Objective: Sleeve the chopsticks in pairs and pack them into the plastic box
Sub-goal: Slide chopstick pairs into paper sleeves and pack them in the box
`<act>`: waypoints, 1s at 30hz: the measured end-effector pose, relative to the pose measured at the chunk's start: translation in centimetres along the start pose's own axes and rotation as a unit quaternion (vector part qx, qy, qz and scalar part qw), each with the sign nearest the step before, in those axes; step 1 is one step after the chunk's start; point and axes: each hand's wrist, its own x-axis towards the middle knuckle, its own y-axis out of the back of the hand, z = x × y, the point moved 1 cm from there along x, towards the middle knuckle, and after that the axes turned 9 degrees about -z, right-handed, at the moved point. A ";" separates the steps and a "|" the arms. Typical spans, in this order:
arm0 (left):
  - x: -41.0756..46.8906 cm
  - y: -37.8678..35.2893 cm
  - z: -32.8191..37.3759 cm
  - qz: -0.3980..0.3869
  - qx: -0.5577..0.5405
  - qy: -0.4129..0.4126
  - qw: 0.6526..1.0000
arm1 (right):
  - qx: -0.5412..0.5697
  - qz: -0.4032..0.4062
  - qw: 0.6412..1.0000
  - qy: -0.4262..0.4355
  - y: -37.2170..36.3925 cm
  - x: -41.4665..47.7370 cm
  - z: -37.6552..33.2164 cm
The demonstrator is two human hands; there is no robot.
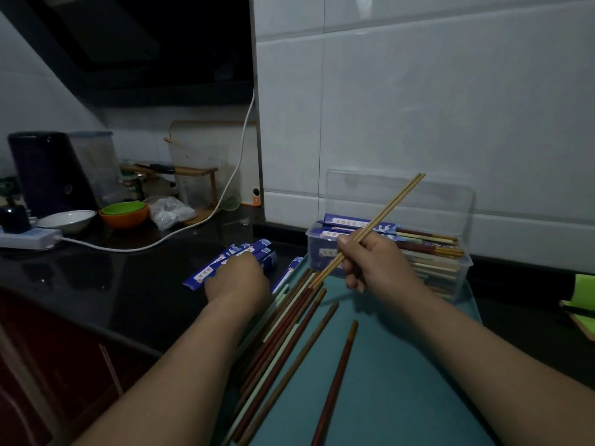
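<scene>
My right hand (373,263) grips a pair of light wooden chopsticks (391,209), tips pointing up and to the right, in front of the clear plastic box (463,262). The box stands open against the wall and holds several sleeved pairs. My left hand (238,278) rests on a stack of blue paper sleeves (209,268) on the dark counter, its fingers hidden from here. Several loose chopsticks (289,342), red, brown and pale, lie in a row on the teal mat (402,365).
A white cable (231,178) runs across the counter to a power strip (29,238) at the left. Bowls (124,214), a dark appliance (48,172) and clear containers stand at the back left. A green item (582,294) lies at the right edge. A tiled wall is behind the box.
</scene>
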 end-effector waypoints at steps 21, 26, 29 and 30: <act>-3.1 -1.6 3.5 0.056 -0.113 -0.338 0.933 | -0.007 0.056 0.998 0.001 0.7 0.7 0.6; -3.1 -1.8 3.8 0.068 -0.097 -0.357 0.926 | -0.022 0.057 0.998 0.009 0.6 0.7 0.6; -3.4 -1.5 4.3 0.083 -0.049 -0.360 0.928 | -0.028 0.054 0.998 0.009 0.6 0.6 0.5; -3.6 -1.3 4.5 0.084 -0.036 -0.361 0.928 | -0.029 0.051 0.998 0.009 0.6 0.6 0.5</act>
